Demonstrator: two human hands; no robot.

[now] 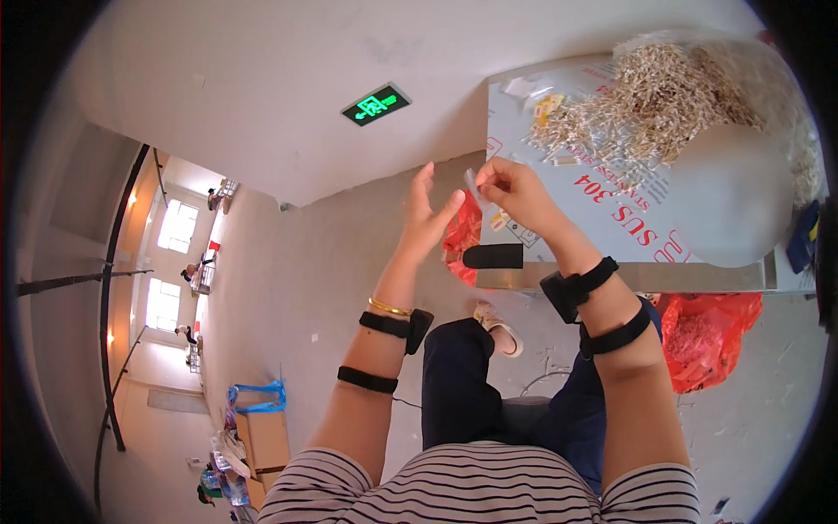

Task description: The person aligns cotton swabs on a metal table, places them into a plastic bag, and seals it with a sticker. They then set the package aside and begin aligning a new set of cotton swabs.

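Note:
Over the table's left end, my right hand (517, 194) pinches a small clear plastic sleeve (472, 182) between thumb and fingers. My left hand (426, 220) is held up just left of the sleeve, its fingers apart and nothing in them. A heap of thin pale sticks (668, 100), which look like cotton swabs, covers the far part of the table (567, 205), farther off than my right hand. Beside the heap's left edge is a small yellow-and-white pack (548, 108). Another small yellowish piece (500, 221) lies below my right hand.
A black strip (493, 256) lies at the table's near left corner. Red plastic bags sit left of the table (463, 236) and under its front edge (707, 341). A pale blurred patch (733, 196) hides part of the tabletop. Cardboard boxes (264, 441) stand at lower left.

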